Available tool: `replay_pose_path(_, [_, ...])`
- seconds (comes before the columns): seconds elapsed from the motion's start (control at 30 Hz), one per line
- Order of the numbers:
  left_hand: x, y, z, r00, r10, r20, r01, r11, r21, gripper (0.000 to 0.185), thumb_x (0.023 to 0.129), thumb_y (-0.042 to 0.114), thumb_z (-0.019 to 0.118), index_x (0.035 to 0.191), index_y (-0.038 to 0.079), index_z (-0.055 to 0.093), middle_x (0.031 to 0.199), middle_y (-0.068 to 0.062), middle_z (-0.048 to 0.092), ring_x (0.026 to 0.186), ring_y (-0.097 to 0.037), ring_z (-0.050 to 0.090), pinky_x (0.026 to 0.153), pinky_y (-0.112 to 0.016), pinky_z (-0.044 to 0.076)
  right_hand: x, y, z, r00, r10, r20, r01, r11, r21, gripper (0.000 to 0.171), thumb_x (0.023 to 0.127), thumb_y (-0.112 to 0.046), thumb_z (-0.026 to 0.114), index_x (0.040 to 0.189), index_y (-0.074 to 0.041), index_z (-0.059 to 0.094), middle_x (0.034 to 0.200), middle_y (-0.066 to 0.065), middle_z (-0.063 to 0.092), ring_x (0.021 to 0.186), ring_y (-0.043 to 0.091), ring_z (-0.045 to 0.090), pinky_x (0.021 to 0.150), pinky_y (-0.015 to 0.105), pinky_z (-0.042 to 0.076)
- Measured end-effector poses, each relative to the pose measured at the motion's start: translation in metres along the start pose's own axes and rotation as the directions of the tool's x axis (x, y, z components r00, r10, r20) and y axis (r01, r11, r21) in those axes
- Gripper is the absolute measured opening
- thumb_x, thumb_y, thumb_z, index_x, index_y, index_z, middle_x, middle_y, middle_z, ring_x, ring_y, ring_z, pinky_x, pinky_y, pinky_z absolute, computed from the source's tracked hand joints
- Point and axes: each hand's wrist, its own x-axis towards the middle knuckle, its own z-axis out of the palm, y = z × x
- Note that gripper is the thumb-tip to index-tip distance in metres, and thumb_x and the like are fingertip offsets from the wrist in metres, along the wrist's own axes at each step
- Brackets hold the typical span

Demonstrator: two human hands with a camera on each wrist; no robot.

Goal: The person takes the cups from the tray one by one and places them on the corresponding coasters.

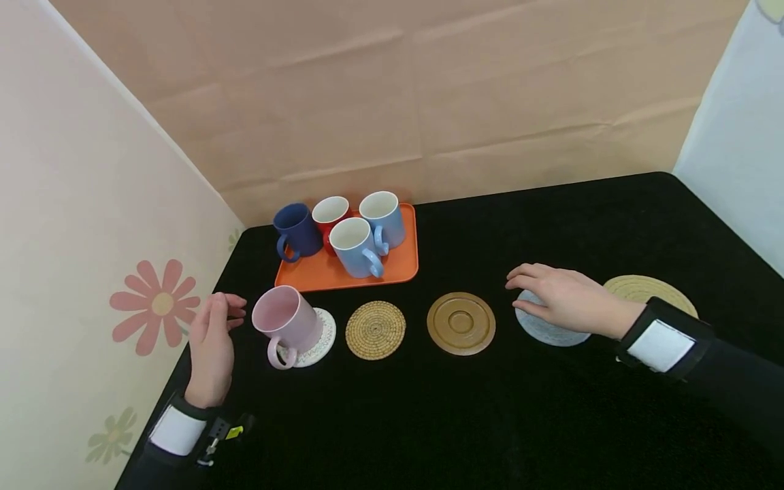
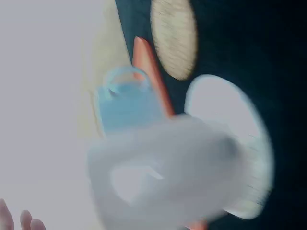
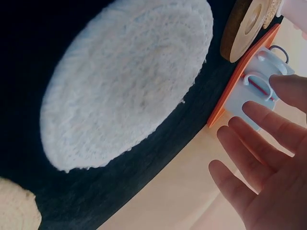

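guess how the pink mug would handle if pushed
The pink mug is probably stiff and breakable, given its smooth, ceramic look. Its shine suggests a slippery surface. If tipped over, its handle would likely stop it rolling far.

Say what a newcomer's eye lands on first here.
Probably the pink mug, on the white coaster, leftmost of the five, beside the left hand. Next, the orange tray at the back left, bearing two light blue mugs, a red mug and a dark blue mug.

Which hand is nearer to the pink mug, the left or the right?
Left. The left hand is beside the pink mug, apart from it; the right hand is farther off, near the grey coaster.
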Motion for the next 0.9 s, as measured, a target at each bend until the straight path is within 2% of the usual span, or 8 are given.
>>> replay_pose_path(0.13, [0.003,0.021,0.019,0.993,0.112,0.042,-0.108,0.989,-0.096,0.032,0.106,0.02,0.037,0.094,0.0,0.059,0.093,-0.002,0.057,0.089,-0.017,0.051,0.08,-0.025,0.043,-0.003,0.003,-0.003,1.0,0.013,0.012,-0.013,1.0,-0.004,0.025,0.088,-0.017,0.072,0.111,-0.007,0.068,0.118,0.009,0.06,0.1,0.023,0.062,0.078,0.04,0.054])
replay_pose_path(0.27, [0.001,0.032,0.041,0.982,0.12,0.147,-0.092,0.979,-0.182,0.032,0.106,0.021,0.038,0.099,-0.004,0.057,0.095,-0.003,0.058,0.091,-0.019,0.052,0.083,-0.026,0.045,-0.006,0.003,-0.004,1.0,0.021,0.018,-0.021,1.0,-0.002,0.025,0.088,-0.017,0.072,0.111,-0.006,0.068,0.118,0.01,0.06,0.101,0.024,0.062,0.079,0.041,0.054])
replay_pose_path(0.4, [-0.002,0.034,0.064,0.96,0.054,0.276,0.017,0.968,-0.249,0.033,0.107,0.021,0.035,0.108,-0.006,0.054,0.104,-0.005,0.057,0.096,-0.018,0.052,0.087,-0.028,0.044,-0.009,0.004,-0.004,1.0,0.021,0.02,-0.021,1.0,0.007,0.025,0.088,-0.017,0.071,0.111,-0.007,0.067,0.118,0.01,0.059,0.102,0.024,0.062,0.079,0.04,0.054])
replay_pose_path(0.47, [-0.002,0.033,0.076,0.947,0.003,0.32,0.096,0.951,-0.292,0.032,0.107,0.021,0.034,0.112,-0.005,0.052,0.109,-0.007,0.055,0.099,-0.017,0.052,0.09,-0.03,0.043,-0.009,0.004,-0.004,1.0,0.018,0.017,-0.018,1.0,0.008,0.025,0.088,-0.017,0.071,0.111,-0.007,0.067,0.118,0.009,0.059,0.101,0.024,0.062,0.078,0.04,0.054])
replay_pose_path(0.63, [-0.002,0.025,0.108,0.908,-0.145,0.393,0.305,0.873,-0.382,0.038,0.107,0.024,0.034,0.129,-0.006,0.043,0.131,-0.017,0.047,0.118,-0.025,0.048,0.103,-0.043,0.038,-0.011,0.004,-0.002,0.999,0.027,0.022,-0.028,0.999,0.016,0.024,0.089,-0.018,0.071,0.111,-0.008,0.068,0.118,0.009,0.059,0.101,0.024,0.062,0.077,0.039,0.054])
replay_pose_path(0.7, [-0.002,0.021,0.12,0.892,-0.188,0.412,0.36,0.846,-0.393,0.042,0.107,0.025,0.035,0.135,-0.006,0.037,0.138,-0.021,0.041,0.126,-0.031,0.042,0.107,-0.047,0.033,-0.012,0.004,-0.001,0.999,0.03,0.029,-0.031,0.999,0.026,0.024,0.089,-0.018,0.071,0.111,-0.009,0.068,0.118,0.009,0.059,0.101,0.024,0.062,0.077,0.04,0.054])
replay_pose_path(0.77, [-0.001,0.018,0.133,0.883,-0.221,0.415,0.393,0.832,-0.392,0.044,0.107,0.025,0.036,0.139,-0.005,0.033,0.141,-0.022,0.038,0.131,-0.034,0.037,0.109,-0.048,0.03,-0.013,0.005,0.001,0.999,0.031,0.033,-0.032,0.999,0.037,0.024,0.089,-0.019,0.071,0.112,-0.01,0.067,0.118,0.009,0.059,0.101,0.025,0.062,0.078,0.04,0.054])
replay_pose_path(0.9, [0.003,0.011,0.155,0.88,-0.283,0.382,0.433,0.809,-0.397,0.044,0.105,0.024,0.04,0.139,-0.003,0.033,0.141,-0.021,0.038,0.13,-0.035,0.038,0.109,-0.048,0.029,-0.014,0.006,0.004,0.999,0.037,0.035,-0.039,0.998,0.051,0.024,0.089,-0.019,0.071,0.112,-0.011,0.067,0.118,0.009,0.059,0.1,0.025,0.063,0.077,0.04,0.055])
